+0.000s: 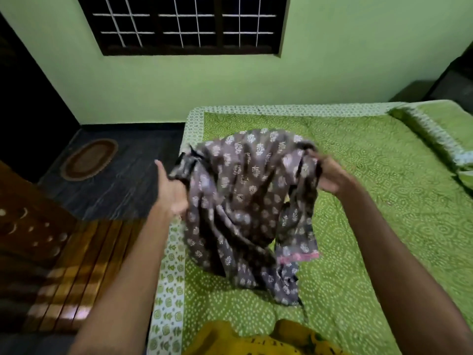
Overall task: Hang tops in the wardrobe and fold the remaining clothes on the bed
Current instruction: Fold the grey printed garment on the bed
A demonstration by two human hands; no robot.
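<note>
Yellow cloth (258, 339) with a dark print sits bunched at the very bottom of the view, on the near edge of the bed (384, 201). Whether it is another garment waiting its turn or something the person wears cannot be told.

Just beyond the yellow cloth, two bare forearms reach out over the bed's green dotted cover. Between them hangs a grey garment (245, 201) printed with small pale flower motifs and showing a strip of pink trim low on its right side. Its upper part is held up off the bed; its lower end trails down and rests crumpled on the cover.

At the garment's left edge, the left hand (171, 193) grips a fold of cloth, thumb pointing up. At its upper right corner, the right hand (330, 175) pinches the fabric with curled fingers, slightly blurred.

Judging by how it drapes and creases, the cloth looks thin, soft and light, with no stiffness to hold a shape. It should not slip from a pinch, but it will sag wherever unsupported. Holding it at two matching points along a top edge or seam, well apart, would likely let it hang flat.

Beyond the bed are a green wall and a barred dark window (189, 21); left of the bed, an oval mat (89, 160) lies on dark floor.
</note>
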